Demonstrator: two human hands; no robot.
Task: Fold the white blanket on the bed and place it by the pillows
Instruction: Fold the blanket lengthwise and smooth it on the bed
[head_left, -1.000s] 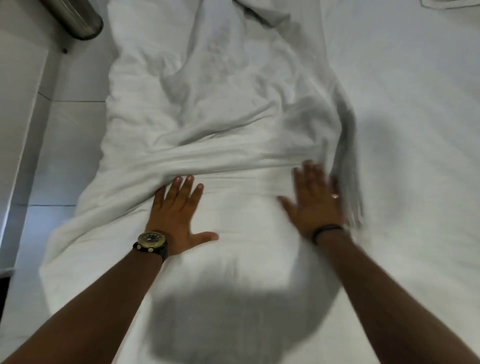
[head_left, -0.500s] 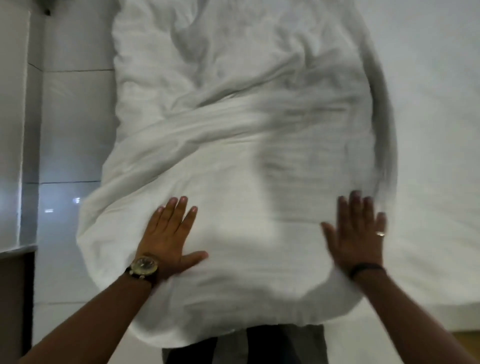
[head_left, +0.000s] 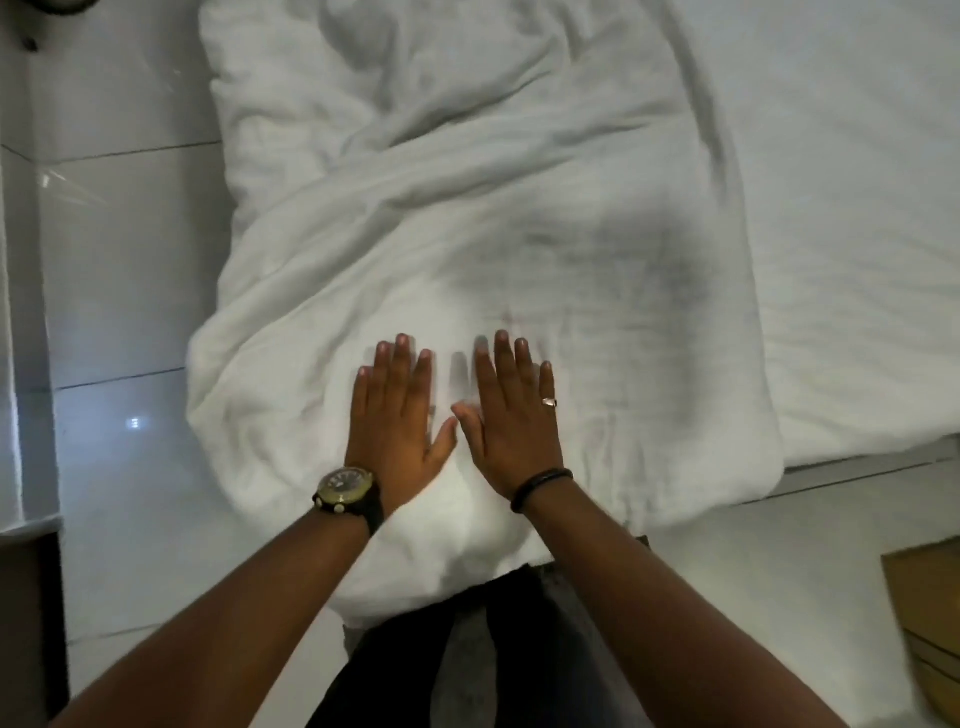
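The left hand (head_left: 396, 415) and right hand (head_left: 511, 413) lie flat, fingers straight, side by side with thumbs almost touching, pressing on the white blanket (head_left: 483, 249) and gripping nothing; the blanket's near end overhangs the bed's (head_left: 857, 182) near edge. Beyond the hands it runs rumpled along the bed's left edge.
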